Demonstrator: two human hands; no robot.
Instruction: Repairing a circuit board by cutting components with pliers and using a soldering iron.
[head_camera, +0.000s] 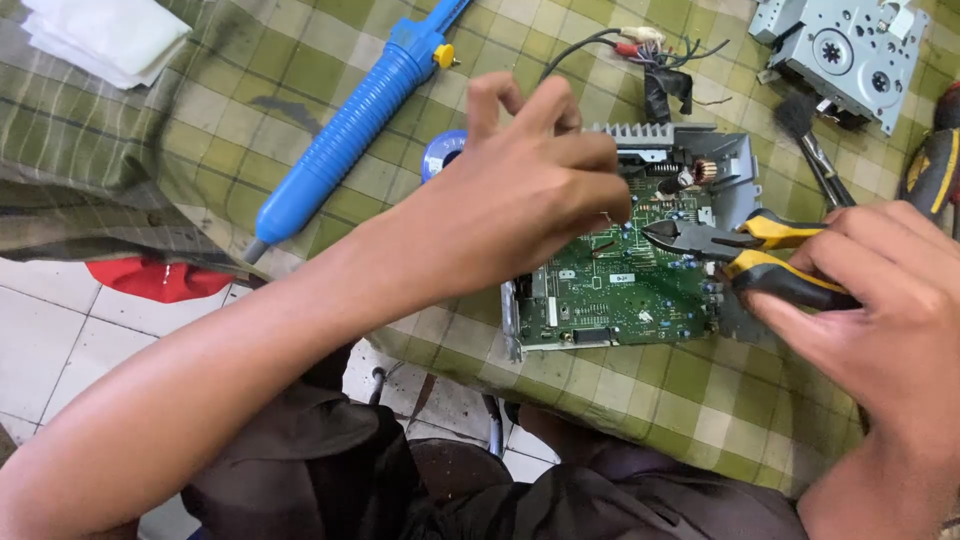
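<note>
board: a green circuit board (620, 285) is seen sitting in a grey metal chassis (735, 175) on the table (300, 90), which is covered in a green checked cloth, right near its front edge
left hand (520, 195): held over the board's upper left, fingers curled and pinched together; what's pinched can't be made out, maybe a thin lead
right hand (880, 310): wrapped closed around the yellow-and-black handles of the side cutters (745, 250), the tips being pointed at the middle of the board
how the board handles: probably light and stiff, but fragile, with small parts and solder joints easily snapped; best gripped by the chassis edges, not the component side
cutters: rubbery grips, so likely not slippery
nearby stuff: a blue desoldering pump (350, 130) is laid up left, a silver drive mechanism (850, 50) up right, loose wires (660, 55) behind the chassis, white tissue (100, 35) in the corner
</note>
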